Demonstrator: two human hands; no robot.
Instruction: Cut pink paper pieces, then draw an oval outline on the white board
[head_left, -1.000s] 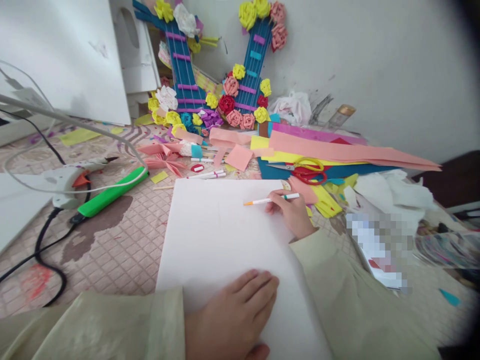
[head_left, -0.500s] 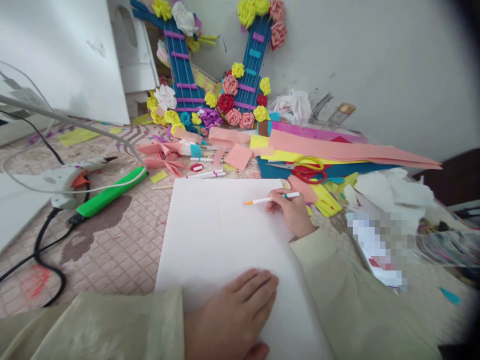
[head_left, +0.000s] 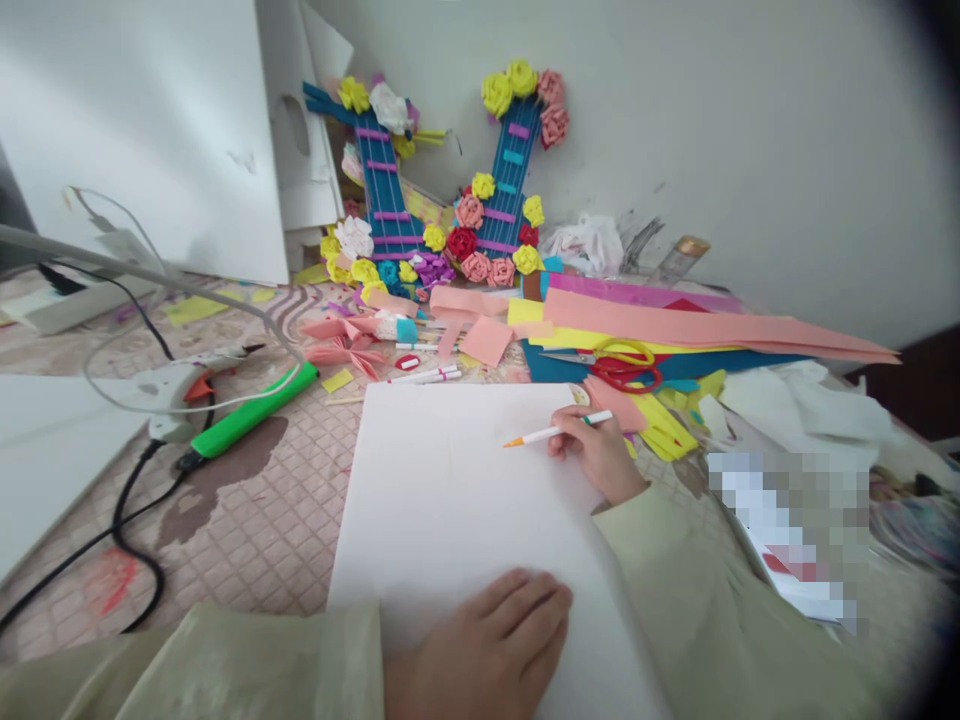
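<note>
A large white sheet of paper (head_left: 450, 490) lies on the patterned floor mat in front of me. My left hand (head_left: 487, 645) rests flat on its near edge, fingers stretched out and together. My right hand (head_left: 592, 450) is closed round a white felt pen (head_left: 551, 432) with an orange tip, near the sheet's far right corner. The pen lies almost level, its tip pointing left just above the paper. Both arms wear pale green sleeves.
Red and yellow scissors (head_left: 619, 362) lie on stacked coloured paper sheets (head_left: 675, 325) behind my right hand. A glue gun (head_left: 176, 385) with black cable and a green tool (head_left: 251, 412) lie at left. Two blue boards with paper roses (head_left: 450, 220) lean against the wall.
The view has tilted, so everything sits a little lower and further right in the frame. Both hands and the pen keep their places on the paper.
</note>
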